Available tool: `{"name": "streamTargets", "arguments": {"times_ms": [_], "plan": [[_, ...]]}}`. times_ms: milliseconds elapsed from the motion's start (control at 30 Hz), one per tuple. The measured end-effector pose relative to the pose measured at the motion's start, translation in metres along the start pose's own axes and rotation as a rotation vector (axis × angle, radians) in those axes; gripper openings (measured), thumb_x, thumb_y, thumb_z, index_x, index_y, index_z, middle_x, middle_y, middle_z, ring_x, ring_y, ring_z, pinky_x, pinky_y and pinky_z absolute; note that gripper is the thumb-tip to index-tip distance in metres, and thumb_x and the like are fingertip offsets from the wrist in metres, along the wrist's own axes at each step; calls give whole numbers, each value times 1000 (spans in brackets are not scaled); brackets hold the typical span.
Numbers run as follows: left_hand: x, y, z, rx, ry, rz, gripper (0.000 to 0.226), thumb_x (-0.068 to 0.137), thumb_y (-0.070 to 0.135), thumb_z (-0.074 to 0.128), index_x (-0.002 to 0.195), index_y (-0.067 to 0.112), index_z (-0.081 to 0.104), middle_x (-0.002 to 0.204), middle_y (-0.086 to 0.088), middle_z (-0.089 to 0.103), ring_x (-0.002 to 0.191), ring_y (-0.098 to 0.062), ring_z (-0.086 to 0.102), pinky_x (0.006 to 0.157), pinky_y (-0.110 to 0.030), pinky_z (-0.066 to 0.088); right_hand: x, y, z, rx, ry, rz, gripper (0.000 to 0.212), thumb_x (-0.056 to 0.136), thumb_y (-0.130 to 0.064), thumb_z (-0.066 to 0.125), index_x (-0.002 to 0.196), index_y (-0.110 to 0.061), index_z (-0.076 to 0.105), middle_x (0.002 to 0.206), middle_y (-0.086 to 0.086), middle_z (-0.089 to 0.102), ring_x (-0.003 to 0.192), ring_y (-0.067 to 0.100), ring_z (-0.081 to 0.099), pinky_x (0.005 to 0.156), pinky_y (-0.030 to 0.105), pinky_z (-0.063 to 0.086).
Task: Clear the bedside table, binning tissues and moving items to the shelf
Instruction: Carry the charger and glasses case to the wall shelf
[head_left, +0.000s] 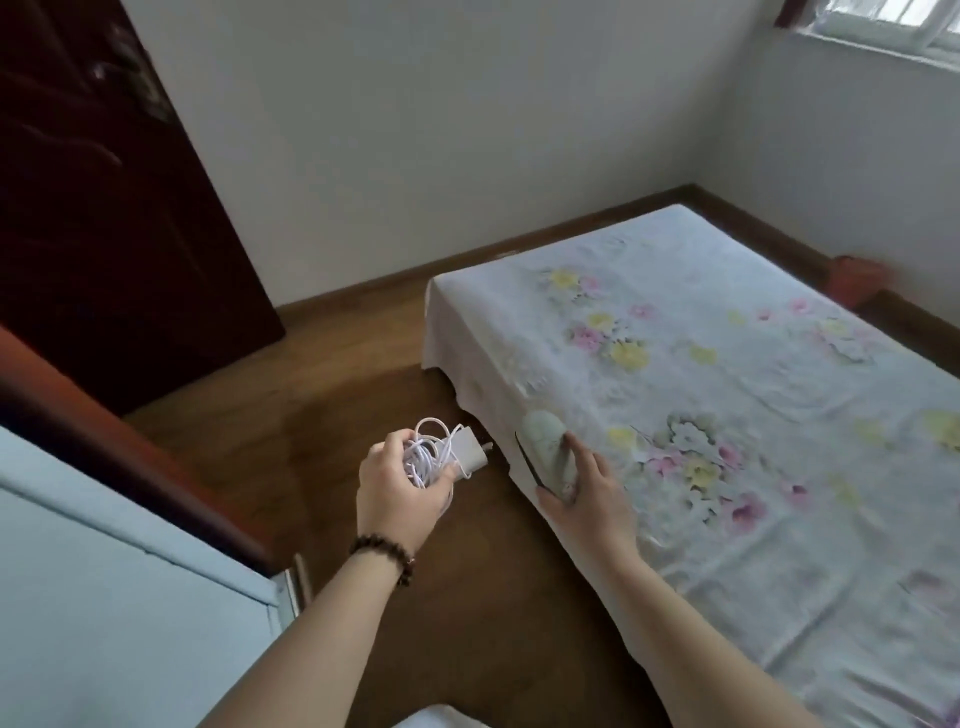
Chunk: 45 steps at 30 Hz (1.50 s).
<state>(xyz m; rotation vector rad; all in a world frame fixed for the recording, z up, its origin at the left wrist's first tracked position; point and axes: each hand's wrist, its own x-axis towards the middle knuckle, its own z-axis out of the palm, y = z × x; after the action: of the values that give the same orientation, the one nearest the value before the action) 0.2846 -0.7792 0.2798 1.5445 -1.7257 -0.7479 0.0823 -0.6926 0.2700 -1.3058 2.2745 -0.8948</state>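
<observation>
My left hand is closed around a white charger with its cable coiled in a loose bundle, held above the wooden floor. A dark bead bracelet sits on that wrist. My right hand grips a pale, oval, remote-like object with a dark edge, held over the near edge of the bed. No bedside table, tissues, bin or shelf appear in this view.
A bed with a pale floral sheet fills the right side. Brown wooden floor lies between the bed and a light blue surface with a reddish wooden edge at the left. A dark door stands at the back left.
</observation>
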Motion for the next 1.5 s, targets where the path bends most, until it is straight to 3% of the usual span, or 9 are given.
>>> {"name": "streamTargets", "arguments": {"times_ms": [267, 533, 767, 1133, 1300, 1400, 1500], "plan": [[93, -42, -37, 47, 126, -86, 50, 66, 38, 79, 106, 24, 52, 100, 4, 54, 94, -18, 52, 78, -34, 48, 95, -65, 62, 6, -59, -101, 75, 75, -43, 69, 138, -43, 27, 126, -8, 47, 112, 13, 44, 81, 26, 40], [222, -71, -18, 53, 202, -150, 46, 66, 36, 79, 102, 25, 52, 98, 6, 54, 91, -12, 51, 64, -11, 31, 234, -103, 117, -11, -129, -162, 74, 76, -37, 71, 138, -39, 30, 127, -3, 49, 113, 17, 46, 85, 30, 45], [391, -65, 13, 82, 255, -201, 46, 68, 32, 79, 104, 20, 54, 99, 6, 54, 97, -19, 54, 78, -31, 45, 410, -147, 154, -37, -195, -158, 72, 78, -38, 68, 139, -39, 30, 130, -1, 47, 114, 19, 47, 94, 40, 49], [612, -76, 43, 32, 284, -283, 52, 70, 30, 79, 113, 19, 53, 109, 3, 53, 90, -10, 52, 63, -16, 40, 630, -218, 212, -19, -255, -199, 72, 80, -34, 68, 140, -33, 29, 127, 1, 46, 106, 19, 49, 90, 42, 49], [715, -109, 52, 36, 275, -233, 51, 68, 30, 81, 110, 18, 54, 104, 2, 52, 93, -17, 55, 76, -35, 52, 712, -240, 262, 5, -232, -183, 74, 78, -32, 71, 140, -30, 32, 126, 0, 47, 103, 16, 47, 87, 35, 47], [792, -133, 55, 54, 239, -199, 48, 66, 32, 81, 105, 21, 55, 98, 5, 49, 91, -19, 56, 75, -40, 53, 776, -257, 295, -7, -203, -184, 74, 76, -29, 72, 140, -28, 34, 124, 3, 48, 111, 20, 43, 89, 34, 43], [874, -150, 54, 96, 180, -128, 45, 64, 34, 81, 99, 22, 55, 94, 6, 52, 89, -20, 57, 74, -38, 52, 842, -284, 322, -36, -139, -139, 74, 76, -31, 72, 139, -29, 34, 121, 2, 50, 111, 20, 43, 82, 30, 40]]}}
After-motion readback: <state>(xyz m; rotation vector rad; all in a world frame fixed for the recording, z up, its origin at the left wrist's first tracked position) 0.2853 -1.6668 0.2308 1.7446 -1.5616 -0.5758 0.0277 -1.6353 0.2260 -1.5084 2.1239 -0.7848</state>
